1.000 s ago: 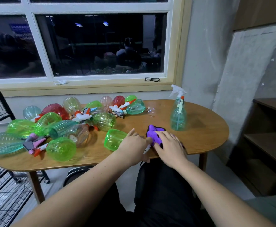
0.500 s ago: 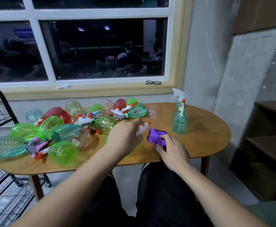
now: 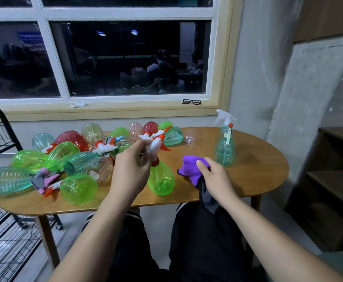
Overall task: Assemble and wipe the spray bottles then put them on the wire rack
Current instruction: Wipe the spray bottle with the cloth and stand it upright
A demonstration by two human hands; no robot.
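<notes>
Oval wooden table under dark window. Room reflections in glass. Black-framed glasses on sill at right, crumpled white scrap on sill further left. Dark wooden shelf unit right of table, against grey concrete wall.

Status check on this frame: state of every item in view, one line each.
Green bottle, tilted, trigger head on its neck; tightness cannot be told.
Left hand, grips the green bottle's trigger head.
Purple cloth, bunched up.
Right hand, grips the purple cloth.
Teal bottle, assembled, upright, untouched.
Bottle pile, lying on their sides, several without heads.
Loose trigger heads, detached, among the pile.
</notes>
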